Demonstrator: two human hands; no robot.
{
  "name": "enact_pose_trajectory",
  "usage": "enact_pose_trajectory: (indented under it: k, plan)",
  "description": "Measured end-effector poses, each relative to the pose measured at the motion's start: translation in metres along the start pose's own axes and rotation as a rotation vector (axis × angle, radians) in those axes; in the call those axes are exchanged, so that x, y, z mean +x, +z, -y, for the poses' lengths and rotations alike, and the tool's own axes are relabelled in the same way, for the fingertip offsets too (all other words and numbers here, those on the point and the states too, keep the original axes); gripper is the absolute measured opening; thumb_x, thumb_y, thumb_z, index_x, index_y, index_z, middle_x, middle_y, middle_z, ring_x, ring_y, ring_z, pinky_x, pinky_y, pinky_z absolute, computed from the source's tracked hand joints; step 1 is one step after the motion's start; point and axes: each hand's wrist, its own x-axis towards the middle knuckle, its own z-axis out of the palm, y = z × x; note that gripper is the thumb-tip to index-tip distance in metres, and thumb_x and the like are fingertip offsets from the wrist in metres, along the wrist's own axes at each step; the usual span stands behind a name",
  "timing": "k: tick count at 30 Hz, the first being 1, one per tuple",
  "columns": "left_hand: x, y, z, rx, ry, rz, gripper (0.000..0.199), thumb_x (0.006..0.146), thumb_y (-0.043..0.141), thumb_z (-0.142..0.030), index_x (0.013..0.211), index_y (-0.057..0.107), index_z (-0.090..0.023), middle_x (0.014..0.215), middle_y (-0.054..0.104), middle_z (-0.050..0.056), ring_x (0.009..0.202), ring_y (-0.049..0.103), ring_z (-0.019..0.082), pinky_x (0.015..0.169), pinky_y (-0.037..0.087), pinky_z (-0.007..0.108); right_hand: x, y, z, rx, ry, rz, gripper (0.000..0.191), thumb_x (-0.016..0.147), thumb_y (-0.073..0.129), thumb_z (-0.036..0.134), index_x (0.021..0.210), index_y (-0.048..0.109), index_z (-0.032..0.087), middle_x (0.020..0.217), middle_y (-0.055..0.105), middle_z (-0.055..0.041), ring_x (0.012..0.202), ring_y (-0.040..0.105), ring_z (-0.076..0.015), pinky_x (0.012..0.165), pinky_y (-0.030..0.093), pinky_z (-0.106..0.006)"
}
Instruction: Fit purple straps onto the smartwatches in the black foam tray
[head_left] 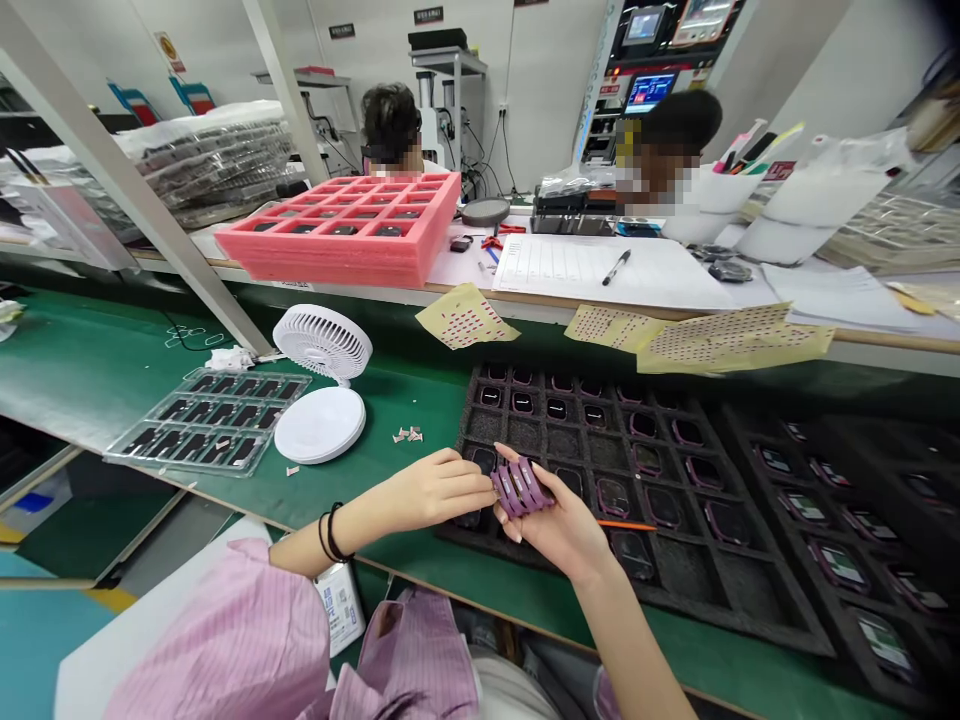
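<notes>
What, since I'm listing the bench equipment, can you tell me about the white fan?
The fan is white and looks like plastic. Its round, slatted head sits tilted on a short neck above a smooth, round base. It stands on the green bench, between the clear tray and some small loose pieces. Nobody is touching it. Whether it is running, or its base touches the tray, I cannot tell.

matt black foam tray (pixel 757 590); glossy white plastic fan (pixel 321 425).
</notes>
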Motion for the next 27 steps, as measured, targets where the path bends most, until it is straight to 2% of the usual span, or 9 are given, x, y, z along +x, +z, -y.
enact_pose_trajectory:
  k: [7,10,14,17,19,22,23,25,27]
  plan:
    - [0.008,-0.002,0.004,0.012,0.129,0.113,0.022,0.097,0.04,-0.013,0.108,0.059,-0.017,0.099,0.07,0.007,0.096,0.06,0.018,0.08,0.045,0.032,-0.006,-0.002,-0.001,0.004,0.027,0.047,0.059,0.084,0.054,0.038,0.14,0.04,0.026,0.077,0.062,-0.0015,0.061,0.06,-0.0174,0.045,0.043,-0.025]
    - [0.012,-0.001,0.005,-0.123,0.083,0.111,0.019,0.096,0.043,-0.015,0.102,0.06,-0.018,0.1,0.069,0.007,0.096,0.06,0.016,0.082,0.044,0.029,-0.011,-0.004,-0.004,-0.036,0.028,0.073,0.064,0.084,0.056,0.038,0.144,0.035,0.026,0.076,0.063,-0.002,0.061,0.062,-0.0187,0.043,0.043,-0.025]
    - [0.011,0.004,0.006,-0.384,-0.091,0.076,0.015,0.092,0.053,-0.032,0.094,0.058,-0.018,0.095,0.066,0.008,0.092,0.061,0.015,0.08,0.046,0.025,-0.018,-0.001,-0.012,-0.138,0.014,0.078,0.07,0.086,0.059,0.035,0.148,0.028,0.025,0.073,0.064,-0.0025,0.064,0.063,-0.0192,0.046,0.046,-0.026]
    - [0.005,0.012,0.009,-0.517,-0.169,0.116,0.018,0.089,0.057,-0.035,0.092,0.056,-0.017,0.097,0.065,0.009,0.094,0.06,0.017,0.08,0.046,0.026,-0.017,0.004,-0.022,-0.163,0.002,0.04,0.073,0.085,0.061,0.034,0.149,0.026,0.025,0.072,0.064,-0.0021,0.064,0.063,-0.0182,0.046,0.045,-0.025]
    - [-0.002,0.018,0.017,-0.613,-0.275,0.153,0.024,0.084,0.064,-0.037,0.095,0.056,-0.017,0.097,0.064,0.007,0.089,0.061,0.016,0.076,0.047,0.025,-0.013,0.007,-0.029,-0.151,0.005,0.027,0.075,0.084,0.063,0.034,0.149,0.025,0.026,0.074,0.064,-0.0022,0.064,0.063,-0.0184,0.046,0.046,-0.025]
    - [-0.023,0.026,0.044,-0.73,-0.531,0.194,0.042,0.075,0.072,-0.045,0.102,0.055,-0.017,0.093,0.063,0.004,0.08,0.061,0.016,0.066,0.046,0.024,-0.008,0.008,-0.036,-0.094,0.003,0.032,0.077,0.083,0.064,0.036,0.149,0.025,0.029,0.084,0.067,-0.005,0.064,0.064,-0.0184,0.046,0.046,-0.026]
    - [-0.032,0.029,0.056,-0.707,-0.623,0.187,0.039,0.077,0.07,-0.045,0.101,0.057,-0.017,0.092,0.063,0.004,0.08,0.061,0.016,0.066,0.046,0.024,-0.007,0.007,-0.037,-0.077,-0.003,0.025,0.076,0.084,0.064,0.036,0.149,0.026,0.029,0.088,0.068,-0.0063,0.063,0.064,-0.0181,0.046,0.045,-0.026]
    - [-0.053,0.034,0.078,-0.505,-0.83,0.099,0.03,0.085,0.059,-0.045,0.093,0.06,-0.016,0.09,0.062,0.005,0.077,0.06,0.016,0.07,0.046,0.027,-0.006,0.004,-0.034,-0.054,-0.026,-0.008,0.074,0.084,0.063,0.037,0.148,0.027,0.03,0.094,0.069,-0.0085,0.064,0.064,-0.0177,0.046,0.045,-0.026]
    - [-0.072,0.04,0.096,-0.357,-0.931,0.12,0.026,0.088,0.052,-0.041,0.089,0.062,-0.017,0.093,0.062,0.006,0.074,0.06,0.015,0.072,0.047,0.029,-0.007,-0.002,-0.028,-0.042,-0.05,-0.041,0.073,0.085,0.062,0.036,0.148,0.027,0.029,0.096,0.069,-0.0094,0.064,0.064,-0.018,0.046,0.044,-0.026]
